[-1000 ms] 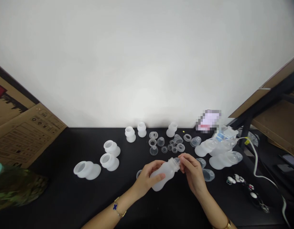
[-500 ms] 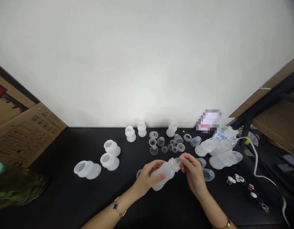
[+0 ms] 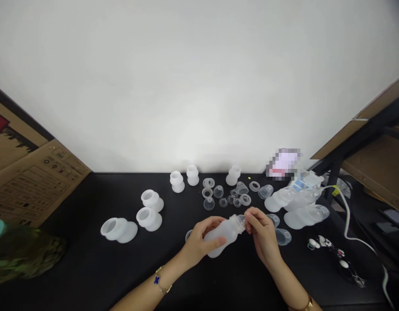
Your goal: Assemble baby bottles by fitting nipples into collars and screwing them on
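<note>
My left hand [image 3: 202,237] is wrapped round the body of a frosted baby bottle [image 3: 225,233], which is tilted with its neck up to the right. A clear teat [image 3: 241,219] sits at the bottle's neck inside a collar ring. The fingers of my right hand [image 3: 260,229] pinch the tip of this teat; the tip itself is hidden by them. Beyond my hands lie several clear rings [image 3: 245,199], small teats [image 3: 218,191] and clear caps [image 3: 266,191]. Partly behind my left wrist shows the edge of another clear part [image 3: 188,234].
Several open white bottles [image 3: 119,230] lie or stand to the left and back of the black table [image 3: 89,268]. Capped bottles [image 3: 306,217] lie at the right, near a white cable [image 3: 347,216] and a beaded string [image 3: 343,259]. A cardboard box [image 3: 50,181] borders the left.
Almost nothing differs. Both hands keep their hold on the bottle and the teat, with only a very slight shift.
</note>
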The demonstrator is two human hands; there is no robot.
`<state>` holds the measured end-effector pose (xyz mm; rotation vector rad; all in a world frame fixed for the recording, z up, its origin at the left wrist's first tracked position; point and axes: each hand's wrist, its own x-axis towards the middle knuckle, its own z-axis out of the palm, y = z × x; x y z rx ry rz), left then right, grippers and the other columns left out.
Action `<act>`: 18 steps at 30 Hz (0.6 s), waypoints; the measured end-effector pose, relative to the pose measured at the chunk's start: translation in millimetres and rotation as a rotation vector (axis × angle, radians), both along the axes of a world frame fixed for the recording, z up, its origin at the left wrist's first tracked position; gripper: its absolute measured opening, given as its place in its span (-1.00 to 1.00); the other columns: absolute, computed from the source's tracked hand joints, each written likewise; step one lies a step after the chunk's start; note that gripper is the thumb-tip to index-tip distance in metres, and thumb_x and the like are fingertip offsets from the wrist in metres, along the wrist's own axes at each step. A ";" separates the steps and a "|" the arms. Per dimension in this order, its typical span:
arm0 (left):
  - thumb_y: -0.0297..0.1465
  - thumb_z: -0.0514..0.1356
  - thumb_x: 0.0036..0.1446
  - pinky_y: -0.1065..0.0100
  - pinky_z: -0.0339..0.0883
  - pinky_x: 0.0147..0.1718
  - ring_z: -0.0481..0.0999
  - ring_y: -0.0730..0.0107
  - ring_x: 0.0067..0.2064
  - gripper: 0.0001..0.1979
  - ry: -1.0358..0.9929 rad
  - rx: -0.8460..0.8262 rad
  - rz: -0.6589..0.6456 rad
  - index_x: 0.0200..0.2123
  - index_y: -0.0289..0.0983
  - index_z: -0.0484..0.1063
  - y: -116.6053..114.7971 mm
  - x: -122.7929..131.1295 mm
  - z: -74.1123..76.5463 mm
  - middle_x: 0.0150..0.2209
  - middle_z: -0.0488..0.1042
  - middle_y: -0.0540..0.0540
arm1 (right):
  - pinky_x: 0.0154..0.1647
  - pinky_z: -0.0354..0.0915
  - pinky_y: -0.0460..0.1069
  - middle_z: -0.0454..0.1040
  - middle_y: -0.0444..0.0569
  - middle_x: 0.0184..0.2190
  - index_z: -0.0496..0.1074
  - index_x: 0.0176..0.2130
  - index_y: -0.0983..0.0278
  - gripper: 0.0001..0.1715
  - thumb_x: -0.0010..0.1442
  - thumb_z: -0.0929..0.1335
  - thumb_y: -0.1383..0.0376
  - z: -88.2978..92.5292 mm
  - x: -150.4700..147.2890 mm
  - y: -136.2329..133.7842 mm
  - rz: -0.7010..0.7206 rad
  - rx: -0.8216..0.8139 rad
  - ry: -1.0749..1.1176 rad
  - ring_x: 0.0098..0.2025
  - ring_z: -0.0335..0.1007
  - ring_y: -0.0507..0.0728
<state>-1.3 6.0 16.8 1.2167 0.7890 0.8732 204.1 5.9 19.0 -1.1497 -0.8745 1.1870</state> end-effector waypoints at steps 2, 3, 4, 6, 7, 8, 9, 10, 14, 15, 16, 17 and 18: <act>-0.25 0.41 0.04 0.25 0.36 -0.07 0.53 0.10 -0.05 -0.53 0.027 0.017 0.016 0.02 -0.25 0.50 0.4 -0.1 -2.6 -0.08 0.58 -0.16 | -0.53 0.01 -0.07 0.22 -0.22 -0.62 0.47 -0.42 0.25 -0.70 0.12 0.51 0.11 -0.5 0.3 -0.8 -0.002 -0.001 -0.005 -0.55 0.04 -0.01; -0.26 0.41 0.03 0.25 0.36 -0.07 0.53 0.10 -0.04 -0.52 0.040 0.027 0.024 0.03 -0.24 0.50 0.6 -0.2 -4.0 -0.07 0.58 -0.15 | -0.53 0.00 -0.07 0.21 -0.22 -0.63 0.46 -0.42 0.25 -0.70 0.13 0.51 0.11 -0.8 0.4 -1.1 -0.002 0.000 -0.007 -0.56 0.04 -0.01; -0.26 0.42 0.02 0.25 0.35 -0.06 0.53 0.10 -0.04 -0.51 0.052 0.038 0.032 0.03 -0.23 0.50 0.7 -0.4 -5.4 -0.07 0.58 -0.14 | -0.53 0.00 -0.07 0.21 -0.22 -0.63 0.46 -0.42 0.25 -0.70 0.13 0.51 0.11 -1.1 0.6 -1.4 -0.001 0.003 -0.010 -0.56 0.04 -0.01; -0.25 0.43 -0.01 0.25 0.35 -0.06 0.52 0.11 -0.04 -0.49 0.088 0.067 0.055 0.03 -0.22 0.49 0.4 -0.7 -7.6 -0.07 0.57 -0.13 | -0.53 -0.01 -0.06 0.20 -0.23 -0.63 0.44 -0.43 0.25 -0.69 0.14 0.50 0.10 -1.7 0.9 -1.5 0.004 0.009 -0.016 -0.56 0.03 -0.01; -0.25 0.44 -0.02 0.25 0.35 -0.06 0.51 0.12 -0.05 -0.48 0.113 0.082 0.070 0.03 -0.22 0.50 0.1 -1.0 -8.4 -0.07 0.57 -0.13 | -0.53 -0.02 -0.06 0.19 -0.23 -0.63 0.44 -0.44 0.25 -0.69 0.14 0.50 0.10 -2.1 1.1 -1.3 0.006 0.012 -0.019 -0.56 0.02 -0.01; -0.24 0.45 -0.04 0.25 0.35 -0.07 0.51 0.12 -0.06 -0.48 0.141 0.099 0.085 0.02 -0.21 0.50 -0.3 -1.3 -8.8 -0.07 0.57 -0.12 | -0.53 -0.02 -0.06 0.19 -0.23 -0.62 0.44 -0.44 0.25 -0.69 0.14 0.50 0.11 -2.6 1.1 -1.1 0.008 0.014 -0.022 -0.56 0.02 -0.01; -0.24 0.45 -0.05 0.24 0.35 -0.07 0.50 0.12 -0.06 -0.47 0.171 0.115 0.099 0.02 -0.21 0.50 -0.7 -1.6 -8.8 -0.07 0.56 -0.12 | -0.53 -0.02 -0.06 0.19 -0.23 -0.62 0.43 -0.44 0.25 -0.69 0.15 0.50 0.11 -3.2 1.2 -0.7 0.008 0.016 -0.026 -0.56 0.02 -0.01; -0.24 0.46 -0.06 0.24 0.34 -0.07 0.49 0.13 -0.06 -0.47 0.199 0.133 0.112 0.01 -0.20 0.50 -1.1 -1.9 -8.6 -0.06 0.56 -0.12 | -0.53 -0.02 -0.05 0.19 -0.23 -0.62 0.43 -0.43 0.24 -0.69 0.15 0.50 0.12 -3.8 1.3 -0.4 0.008 0.018 -0.030 -0.56 0.02 -0.01; -0.25 0.47 -0.09 0.23 0.33 -0.06 0.47 0.14 -0.06 -0.45 0.264 0.183 0.133 0.00 -0.18 0.49 -1.2 -2.8 -6.0 -0.04 0.53 -0.10 | -0.53 -0.02 -0.06 0.18 -0.23 -0.63 0.42 -0.44 0.25 -0.70 0.17 0.49 0.13 -6.8 1.4 0.7 0.011 0.017 -0.042 -0.56 0.02 -0.01; -0.25 0.47 -0.09 0.22 0.32 -0.06 0.47 0.14 -0.06 -0.45 0.271 0.190 0.135 0.00 -0.18 0.48 -0.9 -2.9 -5.4 -0.04 0.53 -0.11 | -0.53 -0.02 -0.06 0.18 -0.23 -0.63 0.42 -0.44 0.25 -0.70 0.17 0.49 0.13 -7.3 1.3 0.8 0.013 0.017 -0.042 -0.56 0.02 -0.01; -0.25 0.47 -0.09 0.22 0.31 -0.05 0.46 0.14 -0.06 -0.46 0.276 0.196 0.137 0.00 -0.18 0.48 -0.5 -2.9 -4.8 -0.04 0.53 -0.11 | -0.53 -0.02 -0.06 0.18 -0.24 -0.63 0.42 -0.44 0.25 -0.69 0.17 0.49 0.13 -7.6 1.2 0.9 0.015 0.016 -0.042 -0.56 0.02 -0.01; -0.26 0.47 -0.09 0.21 0.31 -0.05 0.46 0.14 -0.06 -0.46 0.279 0.201 0.141 0.00 -0.18 0.48 -0.1 -2.8 -4.4 -0.04 0.53 -0.11 | -0.53 -0.02 -0.06 0.18 -0.24 -0.63 0.42 -0.45 0.25 -0.69 0.17 0.49 0.13 -7.7 1.1 1.0 0.014 0.017 -0.043 -0.56 0.02 -0.01; -0.26 0.47 -0.10 0.21 0.30 -0.04 0.46 0.14 -0.06 -0.46 0.281 0.205 0.145 -0.01 -0.18 0.48 0.2 -2.8 -4.0 -0.05 0.52 -0.10 | -0.53 -0.02 -0.06 0.18 -0.24 -0.63 0.42 -0.44 0.25 -0.69 0.17 0.49 0.13 -7.7 0.9 1.0 0.012 0.016 -0.045 -0.56 0.03 -0.01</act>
